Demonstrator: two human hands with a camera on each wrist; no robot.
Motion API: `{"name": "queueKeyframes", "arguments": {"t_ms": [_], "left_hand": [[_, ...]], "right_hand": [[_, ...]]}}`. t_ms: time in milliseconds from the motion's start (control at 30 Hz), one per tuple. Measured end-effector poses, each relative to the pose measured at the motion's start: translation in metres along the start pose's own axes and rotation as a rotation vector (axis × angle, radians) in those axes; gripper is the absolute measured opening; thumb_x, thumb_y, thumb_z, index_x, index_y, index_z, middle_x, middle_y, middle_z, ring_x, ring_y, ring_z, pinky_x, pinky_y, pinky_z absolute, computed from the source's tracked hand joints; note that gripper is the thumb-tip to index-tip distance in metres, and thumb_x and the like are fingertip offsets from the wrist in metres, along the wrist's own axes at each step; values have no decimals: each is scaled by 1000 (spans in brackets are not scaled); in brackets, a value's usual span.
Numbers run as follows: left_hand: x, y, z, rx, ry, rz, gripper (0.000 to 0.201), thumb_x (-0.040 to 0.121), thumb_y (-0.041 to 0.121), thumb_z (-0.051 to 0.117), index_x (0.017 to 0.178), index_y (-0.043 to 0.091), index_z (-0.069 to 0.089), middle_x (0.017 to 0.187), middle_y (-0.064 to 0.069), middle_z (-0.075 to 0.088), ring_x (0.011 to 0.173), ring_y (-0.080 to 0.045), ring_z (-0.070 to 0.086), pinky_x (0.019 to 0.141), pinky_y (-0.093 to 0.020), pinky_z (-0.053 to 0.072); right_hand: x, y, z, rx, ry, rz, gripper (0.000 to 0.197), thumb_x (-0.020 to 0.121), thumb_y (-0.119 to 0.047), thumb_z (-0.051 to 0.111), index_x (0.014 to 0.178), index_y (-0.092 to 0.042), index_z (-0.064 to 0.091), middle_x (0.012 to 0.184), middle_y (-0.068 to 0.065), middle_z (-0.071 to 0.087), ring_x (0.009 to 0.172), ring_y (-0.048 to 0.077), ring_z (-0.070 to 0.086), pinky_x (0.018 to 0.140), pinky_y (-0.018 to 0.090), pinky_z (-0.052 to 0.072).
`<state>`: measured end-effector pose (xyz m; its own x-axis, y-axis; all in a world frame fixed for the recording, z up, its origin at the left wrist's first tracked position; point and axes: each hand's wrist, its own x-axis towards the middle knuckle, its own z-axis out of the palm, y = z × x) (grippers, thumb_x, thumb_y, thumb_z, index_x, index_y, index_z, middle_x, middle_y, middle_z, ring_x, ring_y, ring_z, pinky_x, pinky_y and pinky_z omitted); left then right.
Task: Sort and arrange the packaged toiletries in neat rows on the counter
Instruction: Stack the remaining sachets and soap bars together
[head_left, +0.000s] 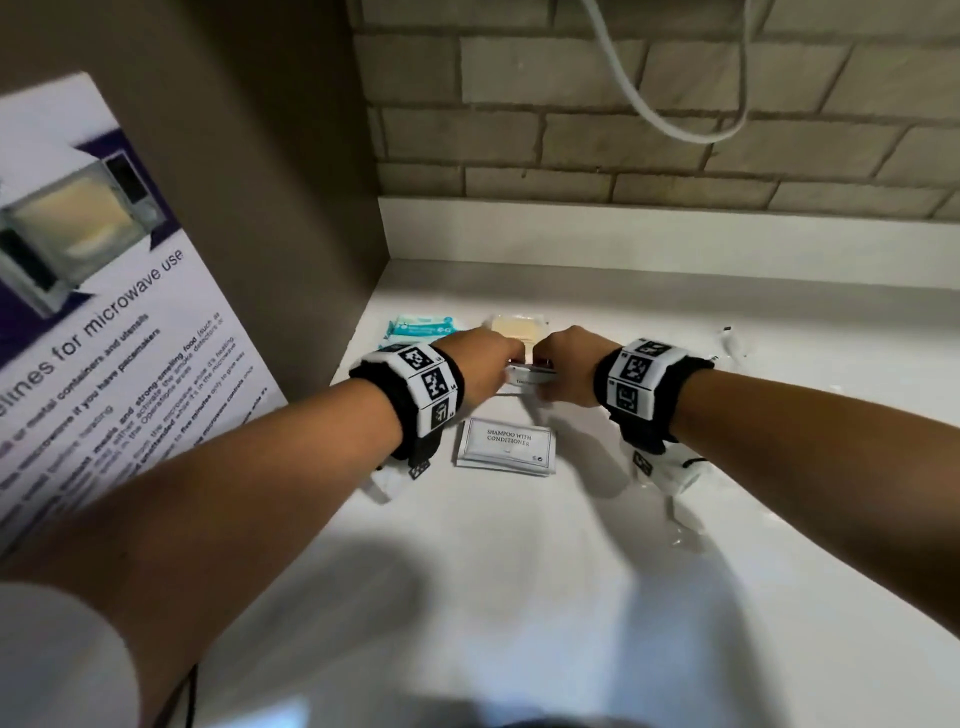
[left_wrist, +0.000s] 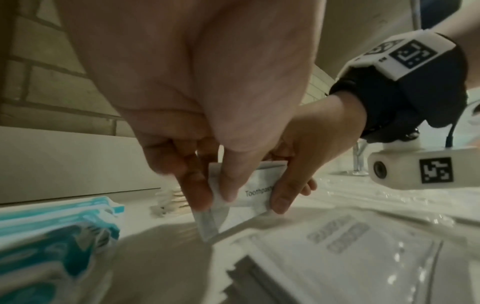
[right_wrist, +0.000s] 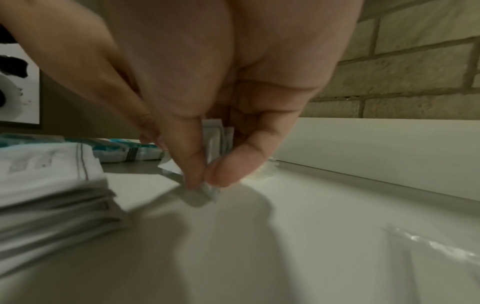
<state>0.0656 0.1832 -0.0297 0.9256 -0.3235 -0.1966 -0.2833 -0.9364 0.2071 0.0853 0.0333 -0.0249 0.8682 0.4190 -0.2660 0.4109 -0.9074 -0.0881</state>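
Both hands hold a small stack of white toothpaste sachets (head_left: 527, 378) (left_wrist: 255, 194) (right_wrist: 214, 142) on edge just above the white counter (head_left: 519, 545). My left hand (head_left: 480, 364) (left_wrist: 218, 197) pinches its left end, my right hand (head_left: 563, 366) (right_wrist: 203, 182) pinches its right end between thumb and fingers. A stack of white "shampoo with conditioner" sachets (head_left: 506, 447) (left_wrist: 345, 253) (right_wrist: 46, 185) lies just in front of the hands. Teal and white packets (head_left: 421, 327) (left_wrist: 52, 236) (right_wrist: 127, 152) lie at the back left. A pale yellow wrapped bar (head_left: 517, 330) lies behind the hands.
A brown side panel with a microwave-use poster (head_left: 104, 322) bounds the counter on the left. A brick wall (head_left: 649, 114) with a hanging white cable (head_left: 670, 119) stands behind. Clear crinkled plastic wrappers (head_left: 685, 525) (right_wrist: 431, 244) lie on the counter at the right.
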Motion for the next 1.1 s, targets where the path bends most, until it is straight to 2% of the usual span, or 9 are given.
{"name": "queueKeyframes", "arguments": {"t_ms": [100, 200, 333, 500, 600, 767, 867, 933, 1100], "left_hand": [[2, 0, 4, -36, 13, 20, 31, 89, 6, 50, 113, 22, 61, 104, -4, 60, 94, -29, 62, 82, -35, 52], [4, -3, 6, -8, 20, 27, 30, 89, 18, 57, 119, 18, 61, 110, -5, 57, 99, -28, 59, 84, -33, 49], [6, -12, 8, 28, 14, 25, 39, 89, 31, 58, 127, 24, 59, 116, -6, 57, 103, -29, 58, 88, -35, 48], [7, -12, 6, -57, 25, 16, 27, 86, 26, 63, 112, 21, 68, 105, -8, 67, 97, -28, 62, 79, -26, 44], [8, -8, 5, -91, 45, 4, 24, 87, 18, 61, 108, 18, 70, 100, -8, 68, 92, -27, 63, 80, -29, 49], [10, -11, 8, -55, -5, -3, 24, 86, 14, 57, 105, 13, 72, 98, -11, 69, 90, -30, 64, 84, -37, 55], [9, -16, 5, -48, -20, 15, 28, 89, 13, 55, 112, 12, 71, 110, -12, 64, 99, -30, 61, 88, -29, 50], [8, -18, 3, -34, -29, 40, 32, 92, 13, 54, 121, 12, 68, 121, -14, 57, 107, -30, 57, 90, -25, 42], [5, -20, 4, -33, -43, 60, 29, 94, 18, 55, 119, 9, 66, 115, -13, 61, 106, -28, 58, 91, -31, 47]], "right_hand": [[3, 1, 8, 5, -10, -23, 24, 86, -24, 62, 105, -10, 59, 104, 11, 67, 96, 30, 63, 70, 29, 43], [5, 2, 14, 9, -25, -54, 22, 87, -26, 59, 102, -11, 55, 105, 11, 66, 96, 31, 62, 70, 29, 41], [3, 7, 14, 23, -24, -76, 19, 86, -28, 61, 95, -13, 55, 101, 11, 66, 91, 31, 60, 70, 29, 41], [0, 5, 11, 86, -31, -33, 11, 83, -21, 63, 85, -17, 53, 64, -5, 53, 70, 23, 55, 64, 28, 45], [3, 2, 7, 70, -66, -5, 9, 80, -18, 64, 86, -15, 59, 59, -5, 56, 68, 23, 61, 68, 31, 55], [4, -1, 3, 86, -101, 10, 13, 77, -23, 69, 87, -16, 62, 63, -3, 59, 69, 22, 61, 65, 30, 52], [0, 0, 1, 80, -89, 1, 9, 80, -19, 62, 88, -17, 59, 66, -5, 51, 75, 23, 54, 65, 28, 43], [-1, 3, -1, 109, -93, 14, 9, 78, -13, 61, 86, -15, 62, 65, -4, 55, 75, 23, 56, 66, 30, 48], [3, 12, 4, 177, -44, 26, 35, 77, -12, 66, 111, -17, 62, 103, 2, 70, 85, 21, 60, 77, 33, 55]]}}
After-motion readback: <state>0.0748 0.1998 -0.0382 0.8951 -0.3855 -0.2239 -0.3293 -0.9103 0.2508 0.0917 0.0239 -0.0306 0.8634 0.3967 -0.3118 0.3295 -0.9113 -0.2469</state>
